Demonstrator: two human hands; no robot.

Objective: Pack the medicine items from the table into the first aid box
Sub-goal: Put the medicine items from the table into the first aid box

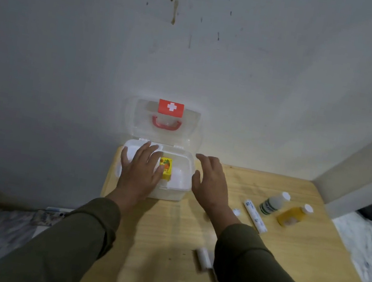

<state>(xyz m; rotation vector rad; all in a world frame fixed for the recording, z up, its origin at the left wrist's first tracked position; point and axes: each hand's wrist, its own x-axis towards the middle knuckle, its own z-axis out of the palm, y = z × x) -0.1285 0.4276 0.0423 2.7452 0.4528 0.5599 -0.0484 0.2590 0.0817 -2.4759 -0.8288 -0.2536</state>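
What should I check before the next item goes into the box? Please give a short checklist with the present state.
1. Lid fully open: ok.
2. Free space in box beside yellow carton: ok.
3. Right hand empty, ready to pick: ok.
4. Left hand clear of the opening: not ok, it lies over the box.
5. Two bottles and tube within reach on table: ok.
6. Bottle caps tight: cannot tell.
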